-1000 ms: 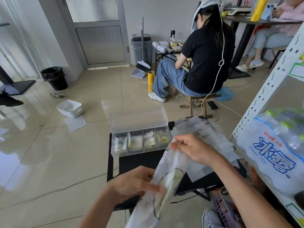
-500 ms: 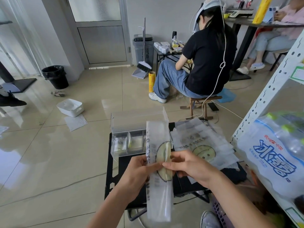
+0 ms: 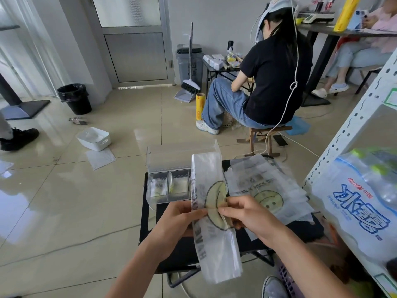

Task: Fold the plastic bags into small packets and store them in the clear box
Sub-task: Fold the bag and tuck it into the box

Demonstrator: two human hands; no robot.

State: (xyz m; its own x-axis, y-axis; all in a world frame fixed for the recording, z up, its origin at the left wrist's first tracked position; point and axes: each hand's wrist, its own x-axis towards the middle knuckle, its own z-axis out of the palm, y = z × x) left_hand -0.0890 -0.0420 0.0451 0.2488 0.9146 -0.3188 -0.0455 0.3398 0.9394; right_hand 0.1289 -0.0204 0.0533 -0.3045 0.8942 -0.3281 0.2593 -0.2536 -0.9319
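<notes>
**Left hand** (image 3: pixel 178 220): the fingers (image 3: pixel 196 214) are curling in against the left edge of the plastic bag (image 3: pixel 212 244) and pinching it at about mid-length.

**Right hand** (image 3: pixel 249 218): the fingers (image 3: pixel 229 210) are bending inward. Thumb and forefinger are pinching the bag's right edge over the printed smiley face, level with the left hand.

**Plastic bag**: translucent and folded lengthwise into a long narrow strip. It is hanging upright between the two hands, above the bench (image 3: pixel 148 222). Its upper end is rising in front of the clear box (image 3: pixel 169 188), and its lower end is trailing past the bench's near edge. Black lettering is running down its left side.

**Clear box**: it is sitting at the far left of the bench, with its lid (image 3: pixel 182 157) standing open behind it. It is divided into compartments. One folded packet (image 3: pixel 158 187) is lying in the leftmost compartment and another (image 3: pixel 180 186) in the next. The bag is hiding the right-hand part of the box.

**Stack of flat bags** (image 3: pixel 279 190): it is lying on the bench just right of the box, smiley print up, with its near edge running under the right hand.

**Shelf unit** (image 3: pixel 352 130): it is standing at the right and carrying a wrapped pack of water bottles (image 3: pixel 365 211).
</notes>
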